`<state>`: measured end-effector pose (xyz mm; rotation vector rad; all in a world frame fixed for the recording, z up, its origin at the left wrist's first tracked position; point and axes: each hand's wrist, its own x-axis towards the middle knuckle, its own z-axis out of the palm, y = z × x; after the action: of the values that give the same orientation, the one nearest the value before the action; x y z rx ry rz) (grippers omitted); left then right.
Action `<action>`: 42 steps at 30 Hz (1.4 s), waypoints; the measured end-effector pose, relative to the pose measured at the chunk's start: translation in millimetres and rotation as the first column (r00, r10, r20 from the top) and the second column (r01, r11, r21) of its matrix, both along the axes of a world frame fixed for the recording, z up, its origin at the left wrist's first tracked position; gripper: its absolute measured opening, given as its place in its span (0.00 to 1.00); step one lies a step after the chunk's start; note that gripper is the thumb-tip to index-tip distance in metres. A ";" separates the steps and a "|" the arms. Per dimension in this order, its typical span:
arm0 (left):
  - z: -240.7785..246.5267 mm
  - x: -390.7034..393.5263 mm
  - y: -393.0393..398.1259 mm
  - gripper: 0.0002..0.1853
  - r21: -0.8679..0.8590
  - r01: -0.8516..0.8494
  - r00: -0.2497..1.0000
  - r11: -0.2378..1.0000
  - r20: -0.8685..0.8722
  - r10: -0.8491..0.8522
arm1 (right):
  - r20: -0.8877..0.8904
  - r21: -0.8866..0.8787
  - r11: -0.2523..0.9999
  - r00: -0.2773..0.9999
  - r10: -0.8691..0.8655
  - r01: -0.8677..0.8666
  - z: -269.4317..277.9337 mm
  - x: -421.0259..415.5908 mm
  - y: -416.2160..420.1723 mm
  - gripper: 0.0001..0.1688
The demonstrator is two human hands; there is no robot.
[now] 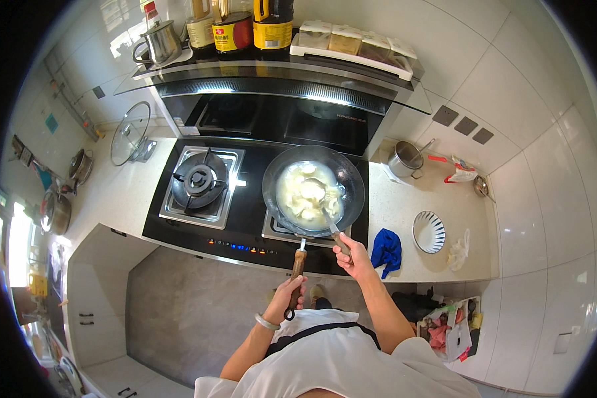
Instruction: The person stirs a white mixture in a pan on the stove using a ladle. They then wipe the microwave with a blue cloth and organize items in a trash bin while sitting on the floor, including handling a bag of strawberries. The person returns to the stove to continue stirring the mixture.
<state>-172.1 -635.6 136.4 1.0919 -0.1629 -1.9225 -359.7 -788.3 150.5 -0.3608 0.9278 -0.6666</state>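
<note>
My left hand (289, 297) grips the wooden handle of a dark wok (352, 191), which sits over the right burner of the black gas hob (251, 209). In my right hand (352, 256) is the handle of a metal ladle (330, 224). Its bowl lies in the cloudy liquid inside the wok, among pale, soft-looking pieces of food (308, 195) that I cannot identify for certain. A blue cloth (386, 251) lies on the counter just right of my right hand.
Left of the wok is the bare gas burner (199, 180). A striped bowl (429, 232), a crumpled plastic bag (458, 253) and a metal pot (406, 159) stand right of the hob. A glass lid (131, 134) stands upright at the left. The range hood (278, 87) overhangs the back.
</note>
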 end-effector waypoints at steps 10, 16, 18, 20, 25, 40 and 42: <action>2.6 -0.4 0.4 0.17 -0.021 0.015 1.000 1.000 0.025 -0.015 | -0.162 -0.111 0.985 0.980 0.113 -0.131 23.9 0.8 20.4 0.12; 2.9 -0.4 -0.4 0.16 -0.015 0.019 1.000 1.000 0.024 -0.018 | -0.461 -0.340 0.895 0.881 0.110 -0.289 37.2 -11.7 28.8 0.13; 1.6 0.1 -0.4 0.16 -0.008 0.022 0.999 1.000 0.025 -0.022 | -0.533 -0.384 0.858 0.841 0.096 -0.341 43.6 -19.9 32.7 0.15; 0.7 -0.1 -0.6 0.17 -0.013 0.022 1.000 1.000 0.022 -0.021 | -0.638 -0.438 0.804 0.769 0.038 -0.403 47.5 -30.5 36.7 0.17; 1.0 0.1 -0.2 0.17 -0.019 0.018 1.000 1.000 0.019 -0.017 | -0.780 -0.534 0.660 0.610 -0.143 -0.529 63.0 -57.9 45.7 0.19; 5.9 0.7 -1.1 0.16 -0.011 -0.003 1.000 1.000 0.009 0.003 | -0.709 -0.569 0.773 0.643 -0.288 -0.281 45.1 -71.5 52.4 0.19; 4.9 0.7 -1.3 0.16 -0.011 0.001 1.000 1.000 0.012 -0.001 | -0.688 -0.586 0.771 0.655 -0.312 -0.248 41.5 -68.9 50.4 0.19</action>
<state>-171.4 -636.9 141.3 1.0961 -0.1800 -1.9141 -428.5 -737.9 192.1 -1.3438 1.5026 -0.8834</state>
